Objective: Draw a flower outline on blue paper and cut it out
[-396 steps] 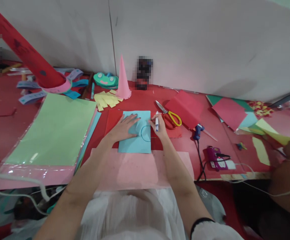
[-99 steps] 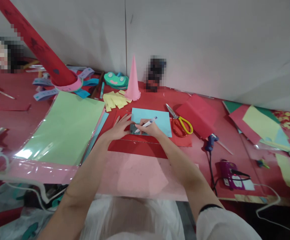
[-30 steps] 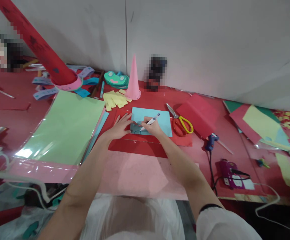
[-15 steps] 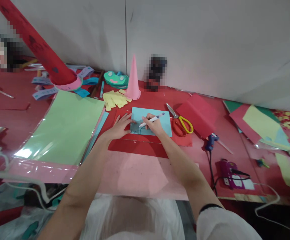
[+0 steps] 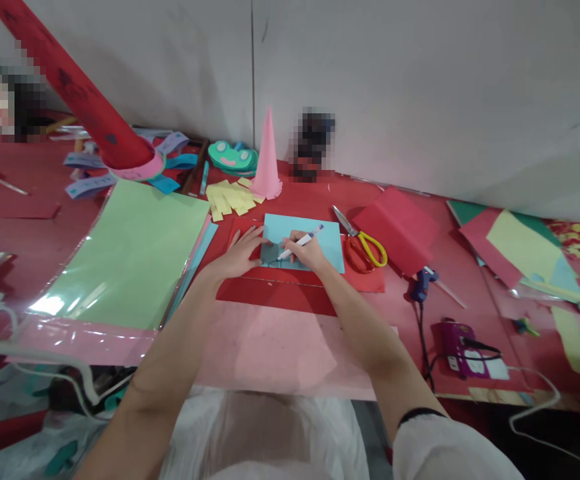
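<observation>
Blue sheet [image 5: 329, 248]: flat on red paper [image 5: 277, 297], long side roughly L–R. R hand [image 5: 307, 253]: grip clamped on white marker [image 5: 300, 244], tip down at/v. nr dark line [image 5: 273, 263] in lower L part of blue sheet; exact contact too small to tell. L hand [image 5: 237, 257]: grip apart, fingers spread at L edge, nothing clamped, prob. steadying.

For a clean line: press L fingertips flat & firm, clear of ink; hold marker fairly low, at steady slant; draw slow w/ light, even pressure, one smooth stroke, no long pause (blots). Watch for smearing under R palm, & for blue sheet slipping on red paper, prob. main risk. Lift tip fully before any reposition.

Further out: scissors [image 5: 354, 232] just beside R edge, best not nudged; yellow strips [image 5: 230, 199] & pink cone [image 5: 267, 167] beyond, on worktop [image 5: 310, 195].
</observation>
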`<state>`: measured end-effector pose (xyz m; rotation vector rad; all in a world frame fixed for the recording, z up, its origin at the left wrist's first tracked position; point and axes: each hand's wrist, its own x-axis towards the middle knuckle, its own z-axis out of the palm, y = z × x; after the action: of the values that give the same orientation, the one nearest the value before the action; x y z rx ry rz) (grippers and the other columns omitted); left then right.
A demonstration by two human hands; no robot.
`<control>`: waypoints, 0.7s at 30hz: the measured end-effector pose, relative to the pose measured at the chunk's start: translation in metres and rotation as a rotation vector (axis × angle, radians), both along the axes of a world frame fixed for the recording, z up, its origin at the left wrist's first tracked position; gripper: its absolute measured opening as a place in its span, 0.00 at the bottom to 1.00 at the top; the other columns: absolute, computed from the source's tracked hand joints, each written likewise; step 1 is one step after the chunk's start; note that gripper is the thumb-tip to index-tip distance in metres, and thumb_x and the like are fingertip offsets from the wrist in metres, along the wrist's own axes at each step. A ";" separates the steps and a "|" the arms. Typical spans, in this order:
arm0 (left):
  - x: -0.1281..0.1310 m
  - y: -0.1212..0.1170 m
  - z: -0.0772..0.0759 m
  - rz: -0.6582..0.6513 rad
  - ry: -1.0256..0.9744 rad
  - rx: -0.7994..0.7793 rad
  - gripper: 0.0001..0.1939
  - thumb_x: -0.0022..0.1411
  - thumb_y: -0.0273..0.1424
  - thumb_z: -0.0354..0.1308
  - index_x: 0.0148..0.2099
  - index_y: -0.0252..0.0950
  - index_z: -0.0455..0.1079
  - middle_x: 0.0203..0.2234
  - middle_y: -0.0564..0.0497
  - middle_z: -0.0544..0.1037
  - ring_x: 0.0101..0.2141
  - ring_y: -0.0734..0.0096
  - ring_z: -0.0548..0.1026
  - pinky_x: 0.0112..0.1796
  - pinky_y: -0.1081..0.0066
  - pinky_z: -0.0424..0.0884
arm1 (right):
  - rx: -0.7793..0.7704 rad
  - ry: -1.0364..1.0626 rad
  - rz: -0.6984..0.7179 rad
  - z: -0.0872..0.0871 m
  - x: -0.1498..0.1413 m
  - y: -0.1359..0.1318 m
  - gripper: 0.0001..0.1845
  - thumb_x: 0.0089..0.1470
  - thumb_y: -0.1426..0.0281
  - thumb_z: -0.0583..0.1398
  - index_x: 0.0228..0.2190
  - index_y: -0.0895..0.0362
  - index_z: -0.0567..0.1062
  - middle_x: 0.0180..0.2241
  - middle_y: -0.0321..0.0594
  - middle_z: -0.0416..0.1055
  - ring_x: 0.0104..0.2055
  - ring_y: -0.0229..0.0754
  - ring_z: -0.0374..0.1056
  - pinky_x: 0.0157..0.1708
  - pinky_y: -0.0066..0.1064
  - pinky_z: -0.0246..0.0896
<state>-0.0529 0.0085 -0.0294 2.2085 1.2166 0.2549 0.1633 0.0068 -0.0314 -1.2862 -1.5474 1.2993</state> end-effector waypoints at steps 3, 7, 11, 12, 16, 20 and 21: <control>-0.001 0.000 -0.001 -0.007 -0.008 0.007 0.24 0.59 0.27 0.57 0.58 0.46 0.64 0.68 0.52 0.49 0.68 0.57 0.42 0.63 0.44 0.37 | -0.012 -0.025 0.010 0.001 0.000 0.000 0.19 0.51 0.59 0.58 0.16 0.54 0.60 0.08 0.29 0.60 0.12 0.31 0.53 0.19 0.26 0.51; -0.001 0.000 -0.001 -0.012 -0.007 0.006 0.25 0.59 0.27 0.57 0.58 0.47 0.63 0.69 0.52 0.48 0.68 0.57 0.42 0.63 0.44 0.37 | -0.021 -0.053 0.017 0.003 -0.001 -0.001 0.19 0.52 0.60 0.57 0.16 0.54 0.60 0.09 0.29 0.61 0.12 0.31 0.52 0.18 0.25 0.48; 0.001 0.000 0.001 0.000 0.009 -0.008 0.24 0.59 0.26 0.57 0.58 0.45 0.64 0.68 0.50 0.48 0.68 0.58 0.41 0.64 0.46 0.36 | -0.034 -0.046 0.017 0.006 -0.002 -0.002 0.19 0.51 0.60 0.58 0.16 0.54 0.59 0.09 0.29 0.61 0.12 0.30 0.51 0.16 0.24 0.45; 0.001 0.000 0.001 0.000 0.008 -0.006 0.24 0.59 0.27 0.57 0.58 0.45 0.64 0.68 0.50 0.48 0.68 0.58 0.41 0.64 0.46 0.36 | -0.035 -0.041 0.018 0.007 -0.002 -0.002 0.19 0.50 0.60 0.58 0.16 0.54 0.59 0.08 0.29 0.61 0.12 0.30 0.51 0.16 0.24 0.45; 0.000 0.000 0.000 -0.007 0.002 0.003 0.24 0.59 0.27 0.57 0.58 0.45 0.63 0.68 0.50 0.48 0.68 0.58 0.42 0.63 0.45 0.36 | -0.042 -0.030 0.024 0.009 -0.002 -0.003 0.19 0.50 0.60 0.58 0.16 0.54 0.59 0.09 0.29 0.62 0.11 0.30 0.51 0.16 0.24 0.46; -0.001 0.001 -0.002 -0.009 0.000 0.003 0.24 0.59 0.28 0.57 0.58 0.46 0.63 0.69 0.52 0.48 0.68 0.57 0.42 0.63 0.44 0.35 | -0.046 -0.019 0.018 0.009 -0.003 -0.003 0.19 0.50 0.61 0.59 0.15 0.54 0.59 0.09 0.29 0.63 0.12 0.30 0.53 0.16 0.24 0.47; -0.001 0.001 -0.002 -0.009 -0.002 0.006 0.24 0.59 0.28 0.57 0.58 0.46 0.63 0.68 0.52 0.48 0.68 0.57 0.42 0.63 0.44 0.36 | -0.047 -0.014 0.013 0.010 -0.003 -0.003 0.19 0.49 0.62 0.59 0.15 0.54 0.59 0.10 0.30 0.63 0.12 0.30 0.54 0.16 0.24 0.47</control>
<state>-0.0544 0.0096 -0.0317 2.2185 1.2056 0.2574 0.1598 0.0042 -0.0217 -1.3190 -1.5451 1.3448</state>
